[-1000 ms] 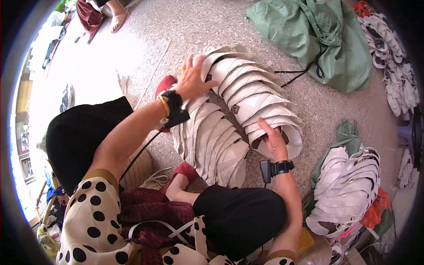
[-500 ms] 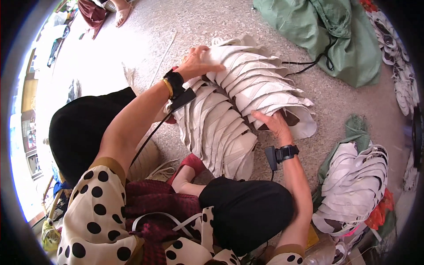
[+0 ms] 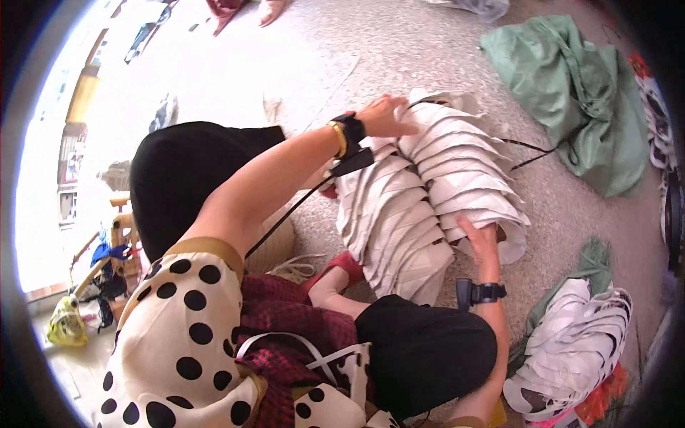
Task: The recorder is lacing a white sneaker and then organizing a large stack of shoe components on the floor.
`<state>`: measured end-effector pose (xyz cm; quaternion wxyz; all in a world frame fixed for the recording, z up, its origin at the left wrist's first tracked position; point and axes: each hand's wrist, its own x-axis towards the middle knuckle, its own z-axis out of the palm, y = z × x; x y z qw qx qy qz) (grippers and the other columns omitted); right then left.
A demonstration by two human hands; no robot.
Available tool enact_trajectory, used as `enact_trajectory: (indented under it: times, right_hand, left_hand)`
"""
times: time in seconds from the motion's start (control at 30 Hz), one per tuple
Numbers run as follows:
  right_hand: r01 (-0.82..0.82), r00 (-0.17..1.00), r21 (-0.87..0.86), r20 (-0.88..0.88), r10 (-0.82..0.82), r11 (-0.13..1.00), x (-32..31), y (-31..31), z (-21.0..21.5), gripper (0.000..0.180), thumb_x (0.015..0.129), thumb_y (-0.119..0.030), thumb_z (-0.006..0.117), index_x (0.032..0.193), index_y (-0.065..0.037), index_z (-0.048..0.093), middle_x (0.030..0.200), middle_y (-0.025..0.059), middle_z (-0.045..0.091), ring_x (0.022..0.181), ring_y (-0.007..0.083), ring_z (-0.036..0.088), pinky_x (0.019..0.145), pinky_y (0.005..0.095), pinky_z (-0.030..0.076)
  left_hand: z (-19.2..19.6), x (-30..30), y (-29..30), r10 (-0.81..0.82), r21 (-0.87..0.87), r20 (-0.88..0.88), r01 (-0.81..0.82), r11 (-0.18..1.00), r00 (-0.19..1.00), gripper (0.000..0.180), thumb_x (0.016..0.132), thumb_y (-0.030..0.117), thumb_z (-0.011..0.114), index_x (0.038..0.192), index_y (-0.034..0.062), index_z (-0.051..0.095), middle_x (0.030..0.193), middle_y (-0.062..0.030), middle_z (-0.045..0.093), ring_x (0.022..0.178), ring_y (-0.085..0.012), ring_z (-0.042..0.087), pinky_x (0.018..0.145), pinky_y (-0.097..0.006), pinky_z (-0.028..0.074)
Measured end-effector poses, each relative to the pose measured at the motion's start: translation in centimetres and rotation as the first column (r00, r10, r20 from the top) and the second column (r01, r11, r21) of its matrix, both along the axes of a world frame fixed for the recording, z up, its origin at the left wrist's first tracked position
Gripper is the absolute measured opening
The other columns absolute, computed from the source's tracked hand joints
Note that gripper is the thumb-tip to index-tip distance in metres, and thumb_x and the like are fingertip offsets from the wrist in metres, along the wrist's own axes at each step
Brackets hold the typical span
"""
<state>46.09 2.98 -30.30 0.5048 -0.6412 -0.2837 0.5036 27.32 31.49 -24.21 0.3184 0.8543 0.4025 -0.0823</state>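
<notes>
A long fanned stack of white cut pieces (image 3: 428,192) lies on the speckled floor in front of me. My left hand (image 3: 385,118) rests flat on the far end of the stack, fingers spread over the top pieces. My right hand (image 3: 481,239) presses against the near right end of the stack, fingers tucked among the last pieces. Both wrists wear black bands, and a black cable runs from the left one. I cannot tell whether either hand actually grips a piece.
A second heap of white pieces (image 3: 578,349) lies at the lower right on green and orange cloth. A green sack (image 3: 578,93) sits at the upper right. My black-trousered knees (image 3: 421,349) and red slippers (image 3: 342,267) are close below the stack.
The view has shifted so the stack sits more to the right. My left hand has slid toward the stack's far end; my right hand stays at the near end.
</notes>
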Motion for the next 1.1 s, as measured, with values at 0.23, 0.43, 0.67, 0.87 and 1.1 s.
enact_trajectory:
  times: [0.23, 0.43, 0.67, 0.87, 1.1]
  right_hand:
    - [0.038, 0.984, 0.032, -0.175, -0.032, 0.999, 0.9, -4.5, 2.0, 0.046, 0.091, -0.029, 0.063, 0.12, 0.007, 0.058, 0.114, 0.0113, 0.063, 0.107, 0.0161, 0.057, 0.095, 0.0283, 0.041]
    - [0.287, 0.945, -0.107, -0.134, -0.3, 0.952, -1.7, -10.7, 3.0, 0.046, 0.096, -0.025, 0.056, 0.128, 0.007, 0.053, 0.124, 0.0164, 0.061, 0.114, 0.0222, 0.058, 0.095, 0.0334, 0.044]
    - [0.464, 0.804, -0.443, -0.154, -0.574, 0.767, -7.2, -15.7, 2.2, 0.04, 0.096, -0.028, 0.058, 0.128, -0.004, 0.056, 0.12, 0.0121, 0.064, 0.11, 0.0187, 0.059, 0.089, 0.0316, 0.047]
    - [0.435, 0.847, -0.357, -0.151, -0.511, 0.827, -7.9, -16.7, 1.3, 0.04, 0.096, -0.028, 0.058, 0.128, -0.005, 0.056, 0.12, 0.0113, 0.064, 0.108, 0.018, 0.06, 0.087, 0.0315, 0.048]
    - [0.446, 0.852, -0.363, -0.107, -0.512, 0.818, -7.5, -17.3, -0.2, 0.04, 0.096, -0.028, 0.058, 0.129, -0.005, 0.055, 0.12, 0.0103, 0.063, 0.105, 0.0172, 0.06, 0.086, 0.0313, 0.049]
  left_hand:
    - [2.1, -3.0, -0.6, -0.012, 0.07, -0.044, 0.015, 0.997, 0.999, 0.081, 0.073, 0.048, 0.074, 0.131, -0.0031, 0.052, 0.11, -0.0256, 0.065, 0.108, -0.0341, 0.062, 0.095, -0.04, 0.048]
    - [1.5, -4.9, -3.9, 0.003, 0.025, -0.182, 0.001, 1.0, 0.983, 0.106, 0.065, 0.054, 0.078, 0.141, -0.0057, 0.035, 0.135, -0.0274, 0.046, 0.128, -0.035, 0.045, 0.107, -0.039, 0.037]
    - [0.5, -6.2, -6.0, 0.088, 0.039, -0.136, -0.084, 0.996, 0.987, 0.124, 0.059, 0.058, 0.081, 0.143, -0.0098, 0.021, 0.139, -0.0305, 0.036, 0.133, -0.0393, 0.036, 0.11, -0.042, 0.033]
    - [0.6, -4.7, -7.2, 0.114, 0.076, -0.209, -0.1, 0.992, 0.971, 0.118, 0.061, 0.058, 0.076, 0.143, -0.009, 0.024, 0.139, -0.0298, 0.032, 0.132, -0.0439, 0.032, 0.11, -0.047, 0.031]
    - [0.2, -4.5, -9.3, -0.02, 0.29, -0.019, 0.025, 0.957, 1.0, 0.061, 0.076, 0.029, 0.063, 0.131, 0.0078, 0.047, 0.145, -0.0255, 0.03, 0.135, -0.0482, 0.026, 0.102, -0.061, 0.03]
